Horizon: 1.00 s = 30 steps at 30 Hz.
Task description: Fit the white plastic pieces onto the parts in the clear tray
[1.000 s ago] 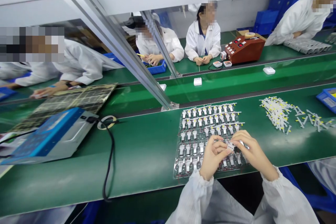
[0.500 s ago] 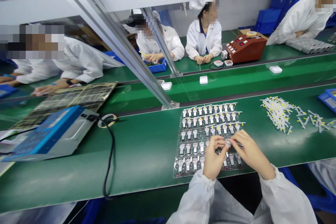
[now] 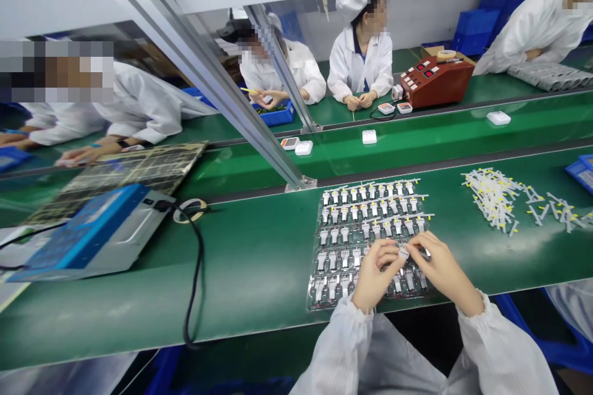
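My left hand and my right hand meet over the near right part of a clear plastic tray. Between the fingertips of both is a small white part; the fingers cover much of it, and its exact kind cannot be made out. Rows of small white parts with dark lower ends fill the tray's pockets. Thin pale strips with yellow tips lie along the far three rows. One stretch of the third row, right of its first few parts, shows bare pockets. My hands hide some of the nearer rows.
A heap of white strips with yellow tips lies right of the tray, near a blue bin. Leftward stand a blue-and-grey device, its black cable and a tape roll. White boxes sit on the green belt; co-workers sit beyond.
The white boxes on the belt have shifted right. My hands stay nearly in place, and the small white part between them shows more of its flat face.
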Available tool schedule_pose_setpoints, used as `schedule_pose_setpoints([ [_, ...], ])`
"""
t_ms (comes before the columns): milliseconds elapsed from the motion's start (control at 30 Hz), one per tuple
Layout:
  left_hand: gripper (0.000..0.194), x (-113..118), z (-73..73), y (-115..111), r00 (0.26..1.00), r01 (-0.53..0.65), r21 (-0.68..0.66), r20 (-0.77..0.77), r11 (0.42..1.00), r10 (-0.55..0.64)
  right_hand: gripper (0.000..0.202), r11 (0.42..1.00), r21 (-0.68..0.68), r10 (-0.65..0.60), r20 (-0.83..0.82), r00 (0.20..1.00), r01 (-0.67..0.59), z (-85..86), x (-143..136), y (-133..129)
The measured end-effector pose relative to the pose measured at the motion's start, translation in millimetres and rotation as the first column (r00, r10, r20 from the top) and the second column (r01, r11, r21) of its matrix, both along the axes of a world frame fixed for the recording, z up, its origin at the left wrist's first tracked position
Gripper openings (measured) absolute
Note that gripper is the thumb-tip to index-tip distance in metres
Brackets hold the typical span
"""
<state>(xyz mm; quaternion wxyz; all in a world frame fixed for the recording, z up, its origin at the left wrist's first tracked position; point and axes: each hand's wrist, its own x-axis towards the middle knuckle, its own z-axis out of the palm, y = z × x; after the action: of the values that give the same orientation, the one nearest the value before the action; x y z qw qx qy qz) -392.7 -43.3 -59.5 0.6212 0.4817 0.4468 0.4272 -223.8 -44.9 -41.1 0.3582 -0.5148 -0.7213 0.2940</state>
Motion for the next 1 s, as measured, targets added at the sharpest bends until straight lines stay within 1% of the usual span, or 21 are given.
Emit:
schedule_pose_setpoints([
  [67, 0.038, 2, -0.2, -6, 0.993, -0.016, 0.067, -0.113, 0.998, 0.024, 0.017, 1.0, -0.019, 0.008, -0.003, 1.0, -0.008, -0.3, -2, -6],
  [167, 0.025, 5, -2.2, -17, 0.96, -0.036, 0.15, -0.271, 0.988, 0.076, 0.018, 0.999, -0.03, 0.016, 0.0, 1.0, -0.016, 0.2, -4, -17],
  [267, 0.017, 4, -3.7, -24, 0.945, -0.014, 0.159, -0.322, 0.987, 0.065, 0.017, 0.999, -0.026, 0.026, -0.024, 0.999, -0.026, 1.7, -4, -25],
  [333, 0.018, 2, -2.3, -26, 0.948, 0.018, 0.153, -0.317, 0.988, 0.032, 0.016, 0.999, -0.032, 0.037, -0.049, 0.998, -0.039, 3.2, -3, -26],
  [467, 0.02, -6, 5.1, -23, 0.957, 0.096, 0.152, -0.286, 0.984, -0.05, 0.017, 0.996, -0.054, 0.059, -0.104, 0.993, -0.065, 6.1, -3, -25],
  [533, 0.023, -11, 8.0, -21, 0.965, 0.147, 0.124, -0.236, 0.981, -0.114, 0.016, 0.995, -0.065, 0.071, -0.133, 0.989, -0.08, 7.2, -3, -24],
  [600, 0.027, -16, 8.9, -19, 0.97, 0.205, 0.087, -0.153, 0.975, -0.19, 0.015, 0.992, -0.078, 0.087, -0.163, 0.983, -0.1, 8.2, -3, -24],
  [700, 0.038, -22, 7.5, -18, 0.964, 0.262, 0.065, -0.066, 0.963, -0.258, 0.014, 0.986, -0.102, 0.106, -0.21, 0.972, -0.129, 10.1, -4, -25],
  [833, 0.045, -28, 7.7, -16, 0.951, 0.309, 0.065, -0.037, 0.949, -0.307, 0.014, 0.98, -0.117, 0.132, -0.239, 0.962, -0.163, 13.1, -5, -25],
  [900, 0.045, -31, 10.3, -14, 0.94, 0.341, 0.063, -0.03, 0.938, -0.34, 0.015, 0.977, -0.119, 0.145, -0.233, 0.961, -0.177, 15.0, -4, -25],
  [1000, 0.044, -34, 16.6, -12, 0.922, 0.387, 0.072, -0.06, 0.919, -0.384, 0.016, 0.973, -0.119, 0.17, -0.207, 0.964, -0.197, 18.4, -3, -24],
])
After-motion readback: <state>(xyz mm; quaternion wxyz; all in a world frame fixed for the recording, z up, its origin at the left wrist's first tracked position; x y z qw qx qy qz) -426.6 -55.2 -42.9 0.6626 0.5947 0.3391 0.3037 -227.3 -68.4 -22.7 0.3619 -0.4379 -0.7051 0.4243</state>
